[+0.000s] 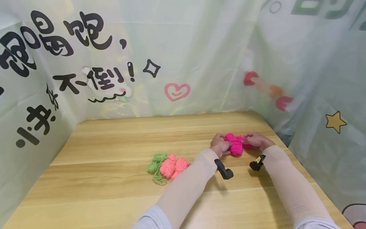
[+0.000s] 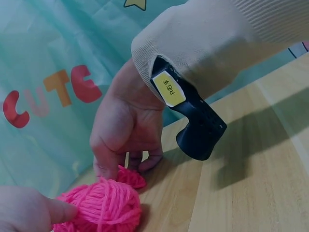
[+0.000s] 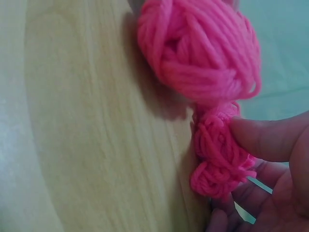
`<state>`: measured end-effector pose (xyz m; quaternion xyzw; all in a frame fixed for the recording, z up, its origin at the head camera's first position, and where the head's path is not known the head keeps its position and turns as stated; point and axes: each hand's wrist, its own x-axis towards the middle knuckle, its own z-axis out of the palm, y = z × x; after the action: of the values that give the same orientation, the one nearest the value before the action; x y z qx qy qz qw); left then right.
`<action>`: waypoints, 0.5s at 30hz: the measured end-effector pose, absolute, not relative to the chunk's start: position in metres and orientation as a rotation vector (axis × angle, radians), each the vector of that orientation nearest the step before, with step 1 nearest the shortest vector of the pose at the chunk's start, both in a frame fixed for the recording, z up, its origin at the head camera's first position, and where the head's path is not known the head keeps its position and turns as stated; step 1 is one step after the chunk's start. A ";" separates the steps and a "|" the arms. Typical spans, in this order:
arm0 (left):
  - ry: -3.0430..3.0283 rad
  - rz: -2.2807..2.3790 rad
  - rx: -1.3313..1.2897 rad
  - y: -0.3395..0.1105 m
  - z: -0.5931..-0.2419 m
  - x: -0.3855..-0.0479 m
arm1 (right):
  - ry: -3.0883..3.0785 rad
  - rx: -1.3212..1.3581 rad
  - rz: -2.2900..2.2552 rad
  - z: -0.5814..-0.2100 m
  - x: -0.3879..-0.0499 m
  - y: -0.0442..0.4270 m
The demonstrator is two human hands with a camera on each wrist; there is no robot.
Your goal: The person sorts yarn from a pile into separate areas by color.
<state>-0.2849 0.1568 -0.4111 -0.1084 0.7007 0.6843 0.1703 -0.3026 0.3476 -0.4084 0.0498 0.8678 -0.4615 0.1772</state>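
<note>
Bright pink yarn (image 1: pixel 236 148) lies at the right of the table between the two hands. From its left side, my left hand (image 1: pixel 220 146) holds a wound ball of it, and the thumb presses the pink yarn ball (image 2: pixel 104 208) in the left wrist view. On the other side, my right hand (image 1: pixel 258 141) pinches a smaller, tangled pink bunch (image 3: pixel 218 152) between thumb and fingers. That bunch touches the larger wound ball (image 3: pixel 200 53) in the right wrist view. The left fingers behind the ball are mostly hidden.
Green yarn (image 1: pixel 154 167) and coral yarn balls (image 1: pixel 168 166) sit together on the wooden table (image 1: pixel 100 181), left of the left forearm, which partly covers the coral yarn. Printed cloth (image 1: pixel 200 57) hangs behind and beside the table. Black wrist cameras (image 1: pixel 224 170) project below the wrists.
</note>
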 end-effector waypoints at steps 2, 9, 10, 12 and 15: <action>1.991 1.961 -0.321 0.157 -0.413 -0.286 | 2.468 0.147 -1.289 -0.410 -0.304 0.347; 1.988 1.928 -0.295 0.159 -0.416 -0.287 | 2.487 0.167 -1.251 -0.411 -0.304 0.346; 1.978 1.923 -0.283 0.159 -0.416 -0.286 | 2.486 0.171 -1.254 -0.410 -0.303 0.346; 1.957 1.916 -0.259 0.157 -0.415 -0.286 | 2.483 0.156 -1.256 -0.409 -0.302 0.347; 1.935 1.908 -0.220 0.155 -0.413 -0.286 | 2.473 0.157 -1.263 -0.406 -0.301 0.347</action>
<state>-0.2864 0.1550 -0.4126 -0.0789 0.6945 0.6849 0.2060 -0.3009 0.3468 -0.4056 0.0555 0.8749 -0.4466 0.1790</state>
